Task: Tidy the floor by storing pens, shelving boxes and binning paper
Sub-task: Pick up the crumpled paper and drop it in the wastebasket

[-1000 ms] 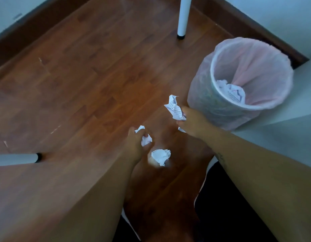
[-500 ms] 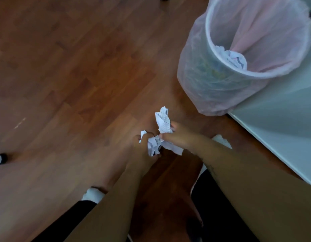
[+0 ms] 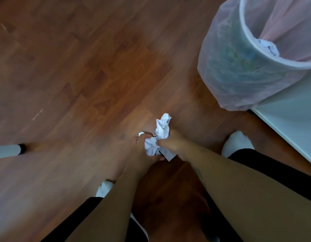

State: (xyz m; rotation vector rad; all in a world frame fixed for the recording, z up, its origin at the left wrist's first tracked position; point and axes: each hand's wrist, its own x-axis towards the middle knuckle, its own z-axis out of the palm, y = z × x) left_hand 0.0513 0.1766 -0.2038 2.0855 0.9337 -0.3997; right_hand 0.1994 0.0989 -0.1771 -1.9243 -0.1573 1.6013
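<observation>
Two hands are meeting low over the wooden floor (image 3: 92, 70), near the middle of the view. From the left, the left hand (image 3: 142, 151) is curling its fingers closed around a crumpled white paper ball (image 3: 150, 145). Touching it on the right, the right hand (image 3: 172, 145) is pinching a lined crumpled sheet (image 3: 162, 128) that is sticking up toward the far side. Far right, a waste bin (image 3: 238, 70) with a pink liner is holding another paper wad (image 3: 269, 48).

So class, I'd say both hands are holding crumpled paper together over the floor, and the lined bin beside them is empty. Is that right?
Not quite: the bin is not empty. The head view shows crumpled paper in the bin already. The left hand and right hand do hold crumpled paper together.
</observation>
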